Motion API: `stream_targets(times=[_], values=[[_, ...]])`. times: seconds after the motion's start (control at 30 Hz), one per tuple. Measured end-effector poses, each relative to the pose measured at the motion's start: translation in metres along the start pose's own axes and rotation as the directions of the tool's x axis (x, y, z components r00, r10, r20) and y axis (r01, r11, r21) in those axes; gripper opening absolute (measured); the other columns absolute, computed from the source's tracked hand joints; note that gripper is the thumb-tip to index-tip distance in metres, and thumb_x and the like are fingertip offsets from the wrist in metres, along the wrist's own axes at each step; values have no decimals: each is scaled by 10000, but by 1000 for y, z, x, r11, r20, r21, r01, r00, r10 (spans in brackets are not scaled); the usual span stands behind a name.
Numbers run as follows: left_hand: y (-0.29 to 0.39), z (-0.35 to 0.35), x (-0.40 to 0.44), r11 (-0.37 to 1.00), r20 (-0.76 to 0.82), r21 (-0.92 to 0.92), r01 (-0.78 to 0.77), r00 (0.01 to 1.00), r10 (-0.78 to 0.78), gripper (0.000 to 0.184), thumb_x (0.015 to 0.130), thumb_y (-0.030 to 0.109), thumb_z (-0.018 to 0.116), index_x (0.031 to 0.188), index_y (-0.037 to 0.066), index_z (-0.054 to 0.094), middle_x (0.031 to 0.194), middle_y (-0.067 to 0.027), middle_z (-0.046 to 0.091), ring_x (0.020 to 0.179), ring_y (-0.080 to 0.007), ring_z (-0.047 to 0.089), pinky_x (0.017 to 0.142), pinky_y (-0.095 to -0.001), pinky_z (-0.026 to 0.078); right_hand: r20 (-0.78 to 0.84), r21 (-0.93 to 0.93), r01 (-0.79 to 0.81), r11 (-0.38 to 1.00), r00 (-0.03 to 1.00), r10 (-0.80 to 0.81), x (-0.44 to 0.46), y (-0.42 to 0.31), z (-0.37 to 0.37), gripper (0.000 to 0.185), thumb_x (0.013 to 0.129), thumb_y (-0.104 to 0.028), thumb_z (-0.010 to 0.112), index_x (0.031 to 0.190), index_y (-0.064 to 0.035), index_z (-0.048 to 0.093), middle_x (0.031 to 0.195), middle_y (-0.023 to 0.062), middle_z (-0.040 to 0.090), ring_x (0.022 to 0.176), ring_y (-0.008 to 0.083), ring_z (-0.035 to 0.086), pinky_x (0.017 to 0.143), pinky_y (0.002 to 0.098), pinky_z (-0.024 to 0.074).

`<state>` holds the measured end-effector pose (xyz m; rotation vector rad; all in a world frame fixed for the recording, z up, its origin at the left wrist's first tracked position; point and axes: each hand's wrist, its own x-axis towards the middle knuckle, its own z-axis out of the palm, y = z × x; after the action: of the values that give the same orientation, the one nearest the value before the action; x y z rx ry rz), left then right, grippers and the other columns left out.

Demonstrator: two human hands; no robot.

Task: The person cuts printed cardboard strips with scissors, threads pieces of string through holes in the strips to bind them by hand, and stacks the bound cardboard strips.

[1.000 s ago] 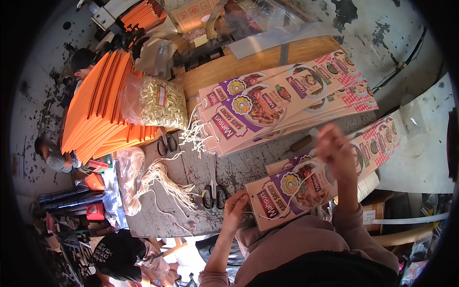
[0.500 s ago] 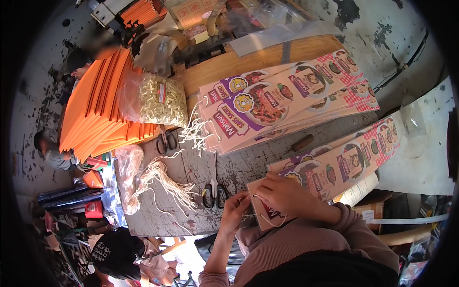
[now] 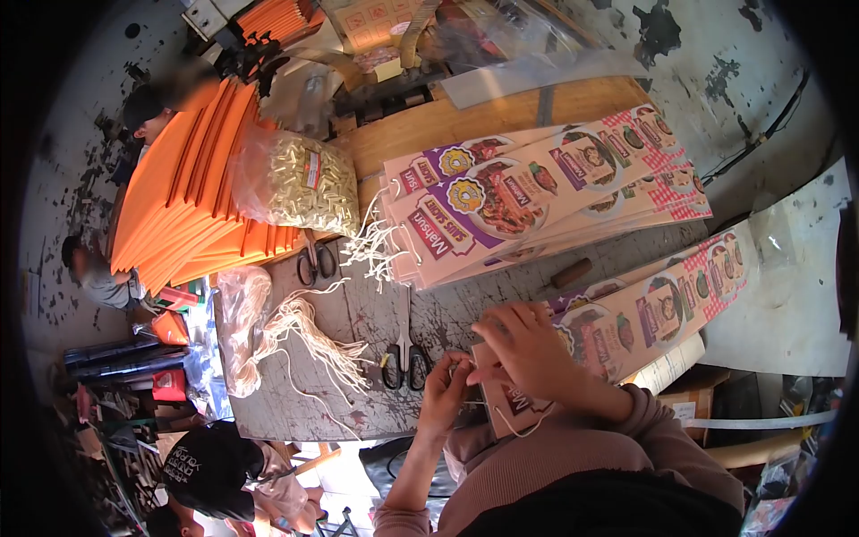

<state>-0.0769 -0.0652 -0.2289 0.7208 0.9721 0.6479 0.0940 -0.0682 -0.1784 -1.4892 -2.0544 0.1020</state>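
Close to my body lies a long printed card with a white string looped at its left end. My left hand is closed at the card's left edge, its fingertips pinched where the string is, though the pinched part is too small to make out. Over the card's left end, my right hand has its thumb and fingers bent toward my left hand; whether they hold the string is hidden. Scissors lie left of my hands, and a bundle of white strings is further left.
A stack of strung printed cards lies beyond my hands. Orange sheets and a bag of small gold pieces stand at the left, near second scissors. A brown stick lies mid-table. A person in black is at lower left.
My right hand has come down from above the card to its left end, beside my left hand. The view has shifted slightly.
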Motion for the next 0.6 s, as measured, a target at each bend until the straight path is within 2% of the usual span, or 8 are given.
stream_targets(times=[0.07,0.13,0.2,0.37,0.47,0.53,0.57,0.6], values=[[5,8,-1,996,-26,54,-76,997,78,111,925,150,458,967,56,502,704,31,544,509,6,425,427,-148,298,-107,22,-25,999,994,27,0,10,7,260,782,-338,596,798,-84,542,771,19,551,766,233,519,770,377,350],[11,12,2,982,-50,111,-153,986,159,103,930,160,450,941,67,493,656,41,517,487,4,406,411,-153,282,205,274,-131,953,976,75,-4,25,4,221,804,-278,588,799,-62,542,750,60,548,747,254,517,738,373,352],[10,8,7,865,-187,300,-402,864,467,105,943,136,407,919,54,468,597,41,438,456,-12,326,397,-169,230,222,254,-150,956,971,93,1,33,-4,193,807,-246,585,805,-58,544,749,68,549,742,259,515,730,370,351],[38,-21,0,820,-532,113,-562,663,527,88,947,142,395,894,80,428,567,54,337,452,-18,278,389,-183,228,239,230,-218,949,957,162,9,59,-13,143,796,-174,595,829,-43,546,779,94,549,740,282,509,742,380,358],[46,-3,-10,831,-391,158,-533,739,549,95,933,130,432,877,67,477,557,72,346,465,-7,266,405,-182,200,235,186,-177,967,963,131,10,59,-5,127,794,-140,597,847,-31,557,820,104,547,764,306,510,818,400,351],[42,9,-9,831,-306,233,-506,773,556,71,905,97,486,869,49,524,573,77,379,489,9,290,419,-176,212,-50,175,-59,983,996,69,20,41,-4,201,786,-171,618,923,-29,583,828,94,570,843,315,531,809,413,386],[43,20,-8,831,-314,230,-506,770,555,71,905,97,486,869,49,524,573,77,379,489,9,290,419,-176,212,-45,177,-54,983,997,63,24,31,-10,201,786,-171,618,923,-29,583,828,94,570,843,315,531,809,413,386],[46,33,-9,832,-279,219,-510,784,554,57,898,86,496,874,46,527,587,71,403,497,10,293,426,-176,222,54,394,-67,917,997,50,27,21,-21,221,779,-161,626,962,-42,588,831,85,571,832,294,546,764,391,417]])
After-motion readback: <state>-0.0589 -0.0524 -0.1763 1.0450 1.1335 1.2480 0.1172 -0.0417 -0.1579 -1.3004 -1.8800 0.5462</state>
